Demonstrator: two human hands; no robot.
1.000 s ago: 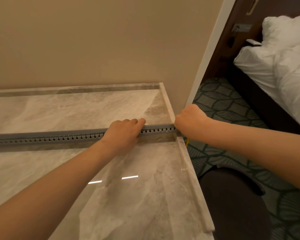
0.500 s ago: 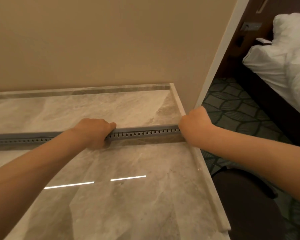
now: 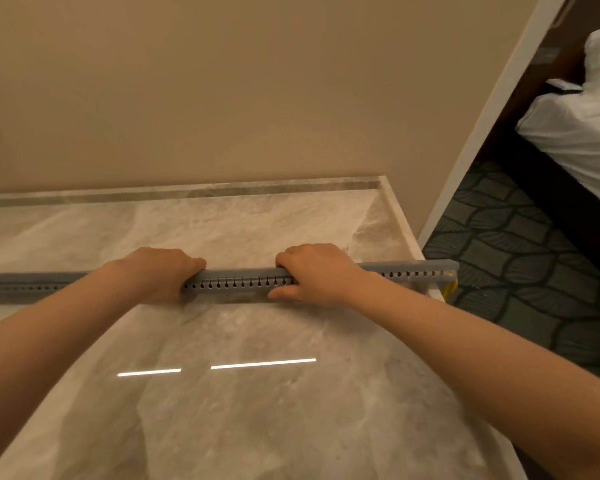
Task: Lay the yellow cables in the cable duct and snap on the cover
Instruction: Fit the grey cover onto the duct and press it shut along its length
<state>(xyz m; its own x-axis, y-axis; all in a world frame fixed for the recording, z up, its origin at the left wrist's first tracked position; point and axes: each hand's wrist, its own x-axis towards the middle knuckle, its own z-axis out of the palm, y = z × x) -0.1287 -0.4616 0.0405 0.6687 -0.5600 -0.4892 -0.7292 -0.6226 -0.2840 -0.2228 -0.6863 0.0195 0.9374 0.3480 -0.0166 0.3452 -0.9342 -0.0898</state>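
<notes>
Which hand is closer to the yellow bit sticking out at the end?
The right hand. It grips the grey cable duct nearer the end where the yellow cables peek out; the left hand grips it farther away.

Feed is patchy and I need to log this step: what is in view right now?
cable duct: one, grey, across the counter, right end past its edge
yellow cables: count unclear, yellow, at the duct's right end
counter: one, pale marble, below the wall
wall: one, beige, behind the counter
carpet: one, dark green patterned, right
bed: one, white bedding, far right
left hand: one, gripping the duct
right hand: one, gripping the duct
</notes>
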